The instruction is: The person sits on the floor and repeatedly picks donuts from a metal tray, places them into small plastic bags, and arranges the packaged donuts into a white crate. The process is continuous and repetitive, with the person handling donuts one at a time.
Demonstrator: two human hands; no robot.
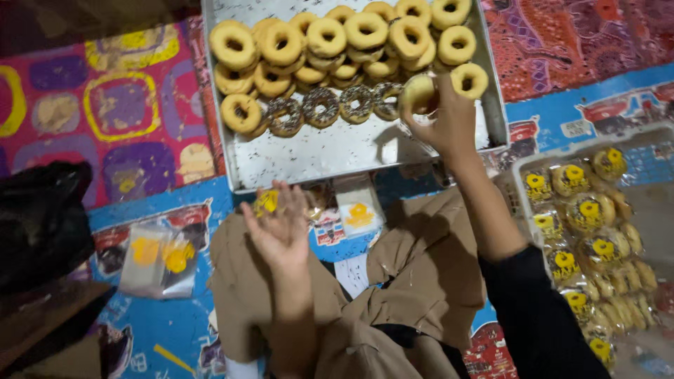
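Head view showed the right hand (449, 123) grasping a plain donut (418, 93) over the far metal tray (316, 151). Nearer, the left hand (279, 224) pinched a small clear bag (267, 202).

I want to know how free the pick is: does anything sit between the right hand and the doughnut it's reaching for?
Nothing visible does. The right hand already touches the plain doughnut at the metal tray's near right.

The metal tray (323, 151) is cut off by the top edge, so its far rim is not visible. Above the tray's bare part, lower doughnuts (309, 74) are partly hidden under upper ones. Right of the tray, the clear box (523, 168) of wrapped doughnuts is blurred and cut by the right edge.
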